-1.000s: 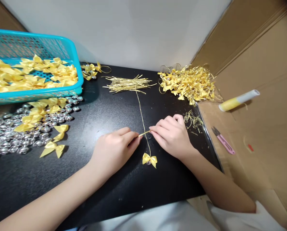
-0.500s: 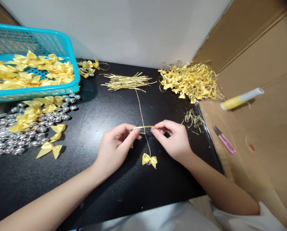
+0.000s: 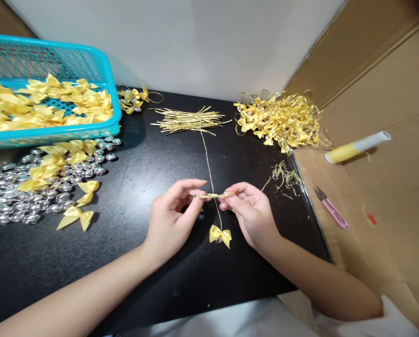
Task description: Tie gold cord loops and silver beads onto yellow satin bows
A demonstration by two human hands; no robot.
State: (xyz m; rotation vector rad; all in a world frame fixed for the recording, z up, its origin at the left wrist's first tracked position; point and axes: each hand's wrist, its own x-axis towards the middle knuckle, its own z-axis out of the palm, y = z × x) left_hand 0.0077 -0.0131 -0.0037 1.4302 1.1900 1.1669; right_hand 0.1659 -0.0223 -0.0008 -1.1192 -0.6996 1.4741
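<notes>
Just above the black tabletop, two hands hold a thin gold cord. The left hand pinches one side of it, with the thumb and fingers close together. The right hand pinches the other side the same way, with its fingers closed on the cord.

The cord is shiny and looks smooth. Its long way goes from side to side, almost flat, with one end toward each hand. It crosses a thin string, but I cannot tell if the two touch. The string is a bit wiggly and goes the other way, from a bunch of straight gold strands at the back down to a yellow bow.

That bow is soft, glossy ribbon. Its two loops spread left and right, and its tails point toward the person. Something small and round peeks out under it, too hidden to name.

On the left are round, shiny silver beads and a blue plastic basket full of holes. On the right, curly scraps lie near pink snips.
</notes>
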